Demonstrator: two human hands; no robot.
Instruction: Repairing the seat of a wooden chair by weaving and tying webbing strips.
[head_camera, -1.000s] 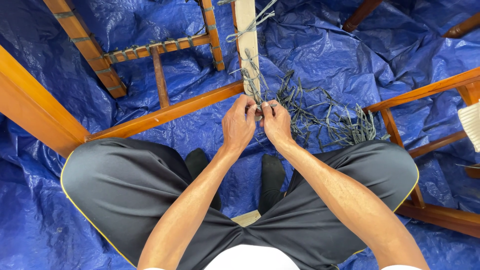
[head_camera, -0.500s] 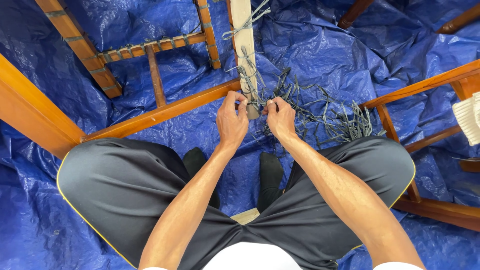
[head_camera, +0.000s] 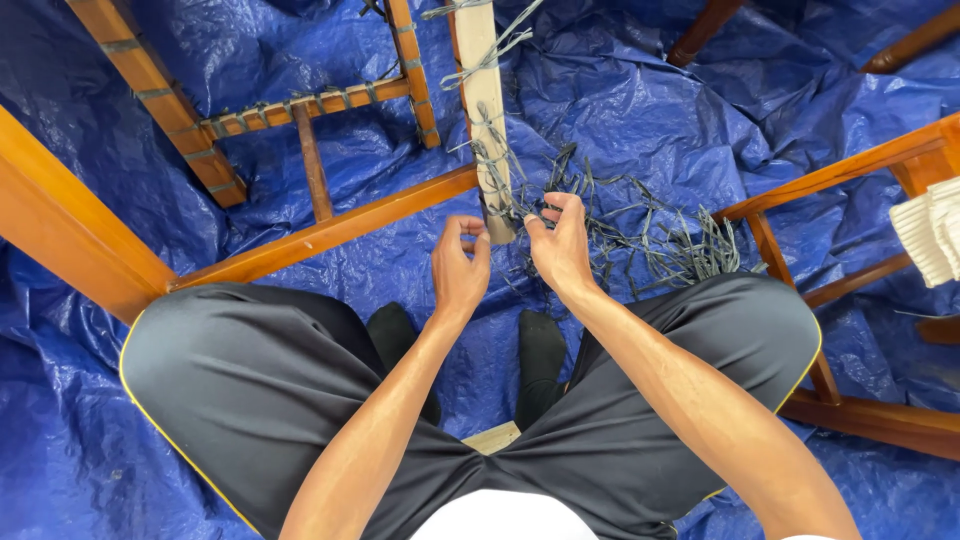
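Head view showed the pale wooden slat (head_camera: 487, 120), wound with grey cord (head_camera: 497, 165), standing just beyond both hands. Half a second before, both hands pressed together at the slat's lower end; here they had parted. The right hand (head_camera: 560, 250) pinched a cord strand beside the slat, fingers closed on it. The left hand (head_camera: 460, 270) hung curled just left of the slat, holding nothing visible. Cut cord scraps (head_camera: 660, 235) lay right of the slat on the blue tarpaulin (head_camera: 640, 90).
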